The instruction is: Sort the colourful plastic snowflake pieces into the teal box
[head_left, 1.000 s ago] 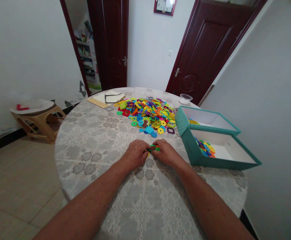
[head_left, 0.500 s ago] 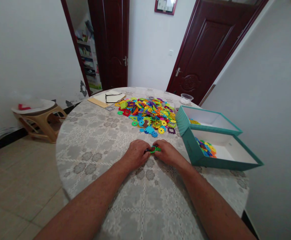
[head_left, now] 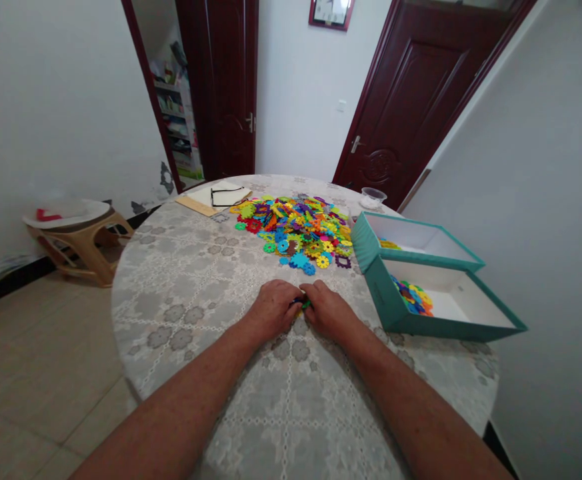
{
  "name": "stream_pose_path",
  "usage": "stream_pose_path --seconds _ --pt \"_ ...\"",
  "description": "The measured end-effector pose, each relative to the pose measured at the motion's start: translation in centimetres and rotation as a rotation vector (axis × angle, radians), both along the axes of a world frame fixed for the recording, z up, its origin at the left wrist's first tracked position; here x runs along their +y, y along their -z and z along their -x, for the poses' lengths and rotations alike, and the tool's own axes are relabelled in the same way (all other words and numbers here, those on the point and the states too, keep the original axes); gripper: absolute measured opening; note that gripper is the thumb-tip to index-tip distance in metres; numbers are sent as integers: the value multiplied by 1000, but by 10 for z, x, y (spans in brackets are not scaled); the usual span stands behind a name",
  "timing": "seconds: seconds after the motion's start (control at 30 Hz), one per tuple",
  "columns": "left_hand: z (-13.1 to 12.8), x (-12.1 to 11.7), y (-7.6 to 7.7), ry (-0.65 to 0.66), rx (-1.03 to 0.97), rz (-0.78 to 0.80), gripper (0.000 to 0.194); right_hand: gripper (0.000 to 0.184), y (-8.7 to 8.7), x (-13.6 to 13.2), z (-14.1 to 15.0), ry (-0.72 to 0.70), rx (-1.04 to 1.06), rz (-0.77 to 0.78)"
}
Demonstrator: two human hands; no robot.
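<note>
My left hand (head_left: 274,304) and my right hand (head_left: 327,308) meet low over the tablecloth, fingertips nearly touching. Between them is a small cluster of plastic gear-shaped pieces (head_left: 305,304), mostly covered by my fingers; bits of green and dark blue show. Both hands are closed in a pinch on this cluster. Just beyond lies a heap of gear-shaped pieces (head_left: 301,223) in many colours, with a light-blue gear (head_left: 299,260) and a purple square frame piece (head_left: 343,262) at its near edge.
To the right stands an open teal box (head_left: 451,334) with more pieces (head_left: 413,295) in its near part; its other half (head_left: 421,233) lies behind. Glasses (head_left: 227,196) rest on papers at the back left. A clear plastic bowl (head_left: 373,195) sits at the back right of the round table (head_left: 171,280).
My right hand has shifted slightly left and closed in over the cluster, so less of the green shows. My left hand has hardly moved.
</note>
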State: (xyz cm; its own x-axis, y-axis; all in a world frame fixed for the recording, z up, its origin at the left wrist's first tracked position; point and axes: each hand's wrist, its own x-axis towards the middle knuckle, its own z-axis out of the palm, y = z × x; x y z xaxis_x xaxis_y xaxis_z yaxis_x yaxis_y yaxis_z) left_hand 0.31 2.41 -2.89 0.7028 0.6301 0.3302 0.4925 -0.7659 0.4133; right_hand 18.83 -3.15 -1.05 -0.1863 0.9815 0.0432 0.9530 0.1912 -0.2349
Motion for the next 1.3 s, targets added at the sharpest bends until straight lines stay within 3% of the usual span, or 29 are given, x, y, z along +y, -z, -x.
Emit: stream_pose_path --seconds 0.17,0.43,0.6,0.77,0.9,1.03,1.13,1.3 --pt "1 1 1 27 -25 27 21 15 0 3 1 49 -7 -24" --pt "6 7 3 0 -51 33 31 19 1 11 -14 157 130 -141" --pt "8 8 3 6 -58 30 30 21 2 11 -18 154 264 -206" --pt "8 6 2 -8 -44 31 27 21 -19 -1 -26 164 380 -338" --pt "12 6 0 -12 -30 -1 26 19 -52 -19 -54 232 335 -624" --pt "22 9 -4 -7 -20 -46 26 21 -75 -35 -101 420 165 -850" --pt "31 12 -5 -32 23 -67 28 22 -72 -40 -136 549 13 -829" --pt "37 11 -7 -68 85 -45 32 27 -47 -37 -166 706 -116 -670"
